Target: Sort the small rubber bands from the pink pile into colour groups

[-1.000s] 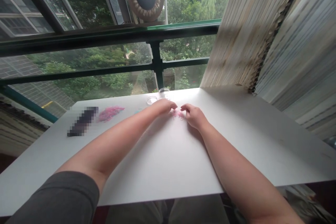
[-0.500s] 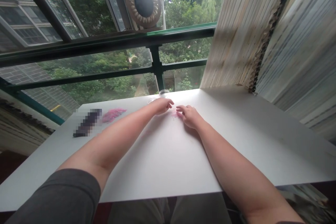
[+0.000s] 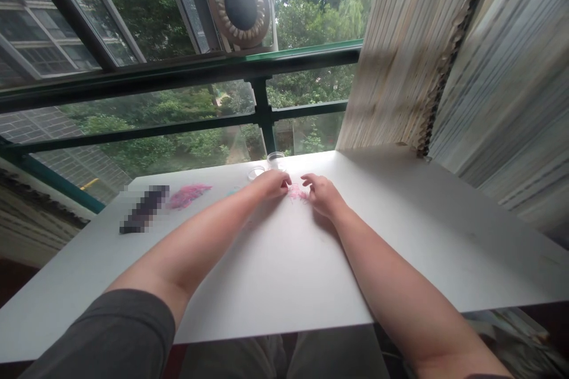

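A small, loose pile of pink bits (image 3: 296, 191) lies on the white table (image 3: 267, 284) between my hands. At the pile's left edge my left hand (image 3: 276, 182) points down, its fingertips drawn together; what they hold, if anything, is too small to make out. My right hand (image 3: 323, 194) rests at the right edge of the pile, fingers apart, the index finger stretched above the bits. Just behind my left hand stand a clear round container (image 3: 275, 160) and a round lid-like piece (image 3: 256, 173), partly hidden.
To the left lies a flat pink bundle (image 3: 190, 196), its kind unclear, beside a dark pixelated object (image 3: 146, 209). A round fan (image 3: 240, 5) stands on the ledge behind a green railing (image 3: 186, 77). Striped curtains (image 3: 391, 59) hang at the right.
My left hand has come down to the left side of the pink pile. The right hand's fingers have spread a little, showing more of the pile. The view has shifted slightly.
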The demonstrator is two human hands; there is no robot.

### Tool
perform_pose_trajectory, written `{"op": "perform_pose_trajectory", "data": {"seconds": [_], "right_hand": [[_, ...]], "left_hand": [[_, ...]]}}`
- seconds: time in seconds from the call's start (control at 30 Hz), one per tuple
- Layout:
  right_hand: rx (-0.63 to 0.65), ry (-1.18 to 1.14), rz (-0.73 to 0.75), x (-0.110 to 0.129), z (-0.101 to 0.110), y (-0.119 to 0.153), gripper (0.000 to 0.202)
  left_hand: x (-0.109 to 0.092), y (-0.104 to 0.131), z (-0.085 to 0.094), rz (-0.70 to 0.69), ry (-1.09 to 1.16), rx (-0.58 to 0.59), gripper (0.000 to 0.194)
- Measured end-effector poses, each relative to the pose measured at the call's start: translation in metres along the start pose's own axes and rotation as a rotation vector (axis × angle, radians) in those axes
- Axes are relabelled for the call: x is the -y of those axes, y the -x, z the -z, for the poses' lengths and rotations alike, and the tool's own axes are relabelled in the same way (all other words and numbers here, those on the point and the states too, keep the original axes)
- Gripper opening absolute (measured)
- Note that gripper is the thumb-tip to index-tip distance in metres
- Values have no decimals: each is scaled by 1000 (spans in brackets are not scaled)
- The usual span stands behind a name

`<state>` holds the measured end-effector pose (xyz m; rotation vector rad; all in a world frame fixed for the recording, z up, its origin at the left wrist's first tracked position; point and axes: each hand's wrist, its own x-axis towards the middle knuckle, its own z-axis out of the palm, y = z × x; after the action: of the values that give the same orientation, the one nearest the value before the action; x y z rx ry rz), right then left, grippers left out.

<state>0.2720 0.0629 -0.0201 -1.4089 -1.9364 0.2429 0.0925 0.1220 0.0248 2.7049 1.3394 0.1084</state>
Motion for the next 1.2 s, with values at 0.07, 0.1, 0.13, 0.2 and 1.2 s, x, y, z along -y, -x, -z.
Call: {"op": "perform_pose_trajectory", "data": {"seconds": [0.07, 0.1, 0.13, 0.2, 1.2], "right_hand": [[-49, -30, -12, -2, 1, 0, 46], [-67, -43, -14, -3, 1, 0, 47], [-76, -55, -14, -3, 2, 1, 46], [-70, -74, -14, -2, 2, 2, 44], [-179, -233, -67, 13, 5, 10, 29]], "left_hand": [[3, 3, 6, -2, 42, -17, 30], [6, 7, 11, 3, 70, -28, 31], [10, 12, 18, 14, 109, -42, 31], [19, 28, 32, 57, 165, -21, 32], [-2, 138, -6, 277, -175, 107, 27]]}}
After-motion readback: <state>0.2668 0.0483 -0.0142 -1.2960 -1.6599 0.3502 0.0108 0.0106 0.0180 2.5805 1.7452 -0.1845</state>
